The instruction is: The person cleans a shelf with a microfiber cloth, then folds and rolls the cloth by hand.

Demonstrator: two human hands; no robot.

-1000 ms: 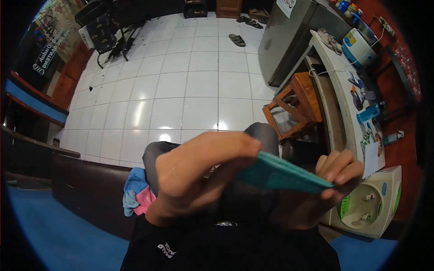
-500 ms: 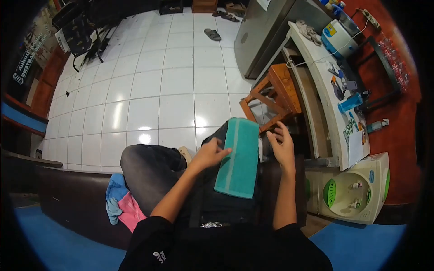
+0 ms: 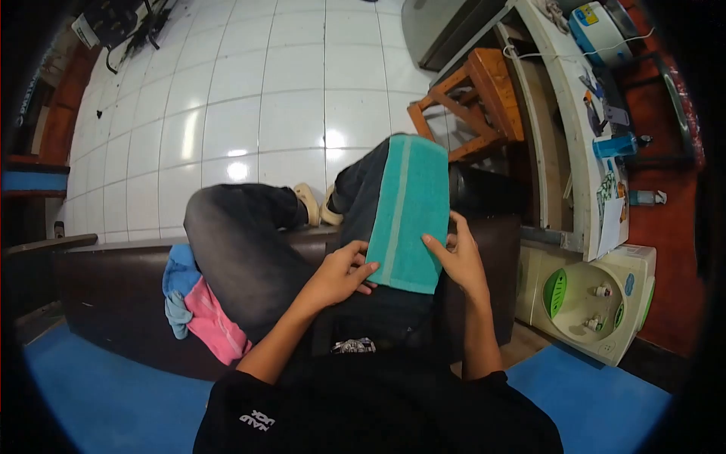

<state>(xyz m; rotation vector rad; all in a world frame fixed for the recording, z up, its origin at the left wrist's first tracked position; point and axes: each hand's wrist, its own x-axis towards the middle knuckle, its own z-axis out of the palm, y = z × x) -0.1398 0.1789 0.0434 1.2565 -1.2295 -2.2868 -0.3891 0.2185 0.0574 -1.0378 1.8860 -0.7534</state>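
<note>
A teal towel (image 3: 416, 204) with a pale stripe lies lengthwise over my thigh, folded into a long strip. My left hand (image 3: 346, 274) is closed on its near left corner, thumb on top and fingers at the edge and underneath. At the right edge, my right hand (image 3: 460, 257) has its thumb on the cloth and its other fingers curled at the side, partly hidden. Left of my other leg, a pink cloth (image 3: 214, 321) and a blue cloth (image 3: 180, 268) lie crumpled on the dark brown bench (image 3: 113, 303).
A wooden stool (image 3: 495, 98) stands ahead to the right, beside a white table (image 3: 556, 113) carrying a blue bottle (image 3: 616, 145) and small items. Nearer on the right is a water dispenser (image 3: 597, 261). White floor tiles (image 3: 227, 98) stretch ahead.
The view has tilted downward. My left hand has moved to the towel's near left corner. My right hand, apart from the towel before, has come in to its right edge.
</note>
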